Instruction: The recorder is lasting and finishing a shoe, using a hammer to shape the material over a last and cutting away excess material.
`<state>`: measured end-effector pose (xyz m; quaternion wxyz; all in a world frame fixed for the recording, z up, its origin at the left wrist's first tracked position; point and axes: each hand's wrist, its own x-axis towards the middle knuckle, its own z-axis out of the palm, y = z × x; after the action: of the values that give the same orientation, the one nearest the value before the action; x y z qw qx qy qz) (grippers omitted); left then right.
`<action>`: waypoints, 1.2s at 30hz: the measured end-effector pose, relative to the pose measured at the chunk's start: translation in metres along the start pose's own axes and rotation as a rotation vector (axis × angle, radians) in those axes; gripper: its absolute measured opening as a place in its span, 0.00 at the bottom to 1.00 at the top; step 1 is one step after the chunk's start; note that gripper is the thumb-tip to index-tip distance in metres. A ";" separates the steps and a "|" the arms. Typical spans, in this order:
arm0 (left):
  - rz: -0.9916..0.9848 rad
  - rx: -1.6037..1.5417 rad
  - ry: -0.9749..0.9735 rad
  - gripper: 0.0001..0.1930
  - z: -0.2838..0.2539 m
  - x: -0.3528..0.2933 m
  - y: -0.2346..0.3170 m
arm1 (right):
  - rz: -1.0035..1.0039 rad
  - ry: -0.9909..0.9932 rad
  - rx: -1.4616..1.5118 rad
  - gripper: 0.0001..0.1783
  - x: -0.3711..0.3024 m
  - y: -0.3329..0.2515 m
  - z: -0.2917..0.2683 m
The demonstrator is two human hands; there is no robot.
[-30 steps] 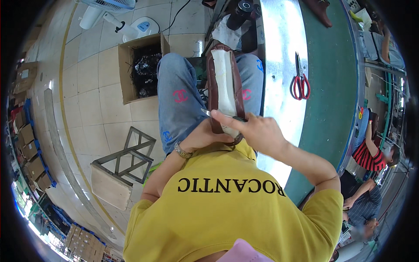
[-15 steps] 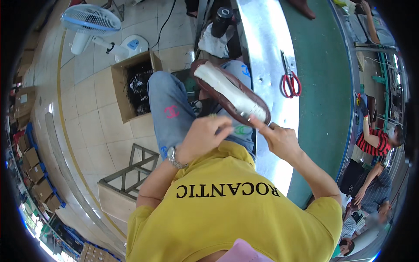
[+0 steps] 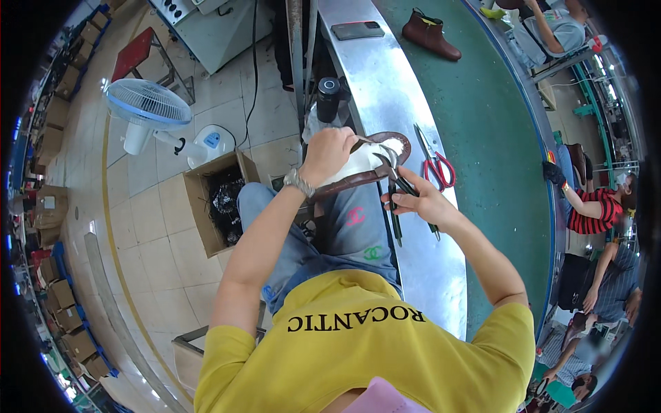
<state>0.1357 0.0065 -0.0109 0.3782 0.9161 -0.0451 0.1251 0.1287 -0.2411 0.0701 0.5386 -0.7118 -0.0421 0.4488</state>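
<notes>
On my head feed the brown shoe (image 3: 354,165) lies sole side up, its pale bottom facing me, over the right thigh and the near edge of the metal bench (image 3: 434,275). The left hand (image 3: 330,155) has its fingers bent together at the shoe's upper edge; I cannot tell what the fingertips pinch. The right hand (image 3: 420,199) is wrapped around the dark handles of pincers (image 3: 392,186), whose head meets the sole; I cannot tell whether they bite. For writing, the plainest I get is one line of black capital lettering (image 3: 354,319) across the yellow shirt (image 3: 358,365), upside down to me. The jeans (image 3: 275,255) carry small logo-like marks in pink, green and blue. The fan base (image 3: 210,141) has a blue panel whose print is too small for me, as are the pale labels on the stacked cartons (image 3: 51,206) far left. Just beside the right hand I see red-handled scissors (image 3: 439,170) on the bench; farther up lies a dark phone (image 3: 357,30), and a brown boot (image 3: 430,34) rests on the green surface (image 3: 496,138).
</notes>
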 end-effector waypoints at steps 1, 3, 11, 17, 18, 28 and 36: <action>-0.043 -0.045 0.016 0.11 -0.002 0.005 -0.003 | -0.002 -0.016 -0.014 0.38 0.004 -0.005 0.001; -0.181 -0.123 -0.080 0.12 -0.010 0.013 -0.008 | -0.007 -0.039 -0.046 0.39 0.013 -0.015 0.000; 0.028 0.306 0.020 0.54 0.016 -0.063 0.046 | 0.182 -0.216 -0.473 0.36 0.019 -0.062 0.000; -0.002 0.160 0.075 0.48 0.019 -0.076 0.065 | -0.061 0.065 -0.655 0.35 -0.004 -0.012 0.026; 0.022 0.180 0.081 0.46 0.022 -0.078 0.063 | -0.146 0.123 -0.702 0.34 -0.004 0.003 0.027; 0.079 0.182 0.144 0.39 0.027 -0.088 0.061 | -0.408 0.222 -0.750 0.32 -0.004 0.036 0.025; 0.150 0.239 0.143 0.37 0.038 -0.096 0.047 | -0.423 0.164 -1.199 0.30 -0.009 0.006 0.008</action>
<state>0.0419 -0.0549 -0.0300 0.2582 0.9374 -0.0713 0.2225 0.1152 -0.2434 0.0706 0.1252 -0.8978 -0.3841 0.1754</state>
